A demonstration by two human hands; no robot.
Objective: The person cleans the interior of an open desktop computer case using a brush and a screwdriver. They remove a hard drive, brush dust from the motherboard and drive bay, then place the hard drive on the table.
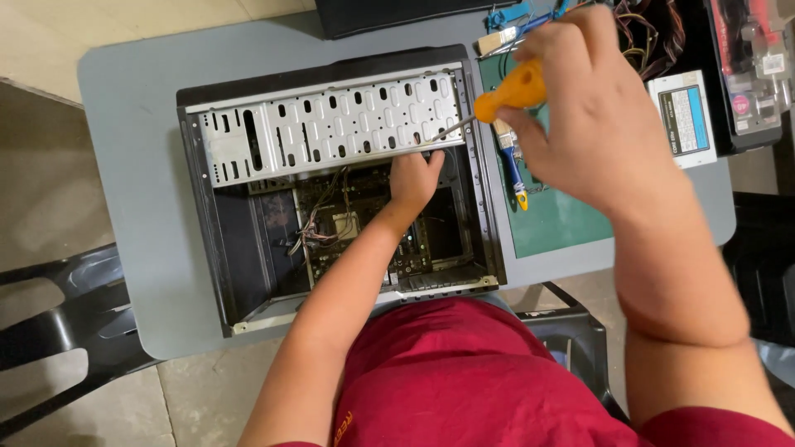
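Note:
An open black computer case (207, 248) lies on a grey table (132, 99). Its perforated silver drive cage (331, 124) runs across the top, with a motherboard (348, 223) and loose wires below. My left hand (414, 178) reaches into the case and rests just under the right end of the drive cage. My right hand (592, 108) is raised above the case's right edge. It grips an orange-handled screwdriver (509, 91) whose metal tip points down-left toward the cage, near my left fingers.
A green mat (563, 219) lies right of the case with blue-handled tools (513, 165) on it. A white and grey power supply box (683, 116) and cable bundles sit at the far right. Black chairs stand at the left and below the table.

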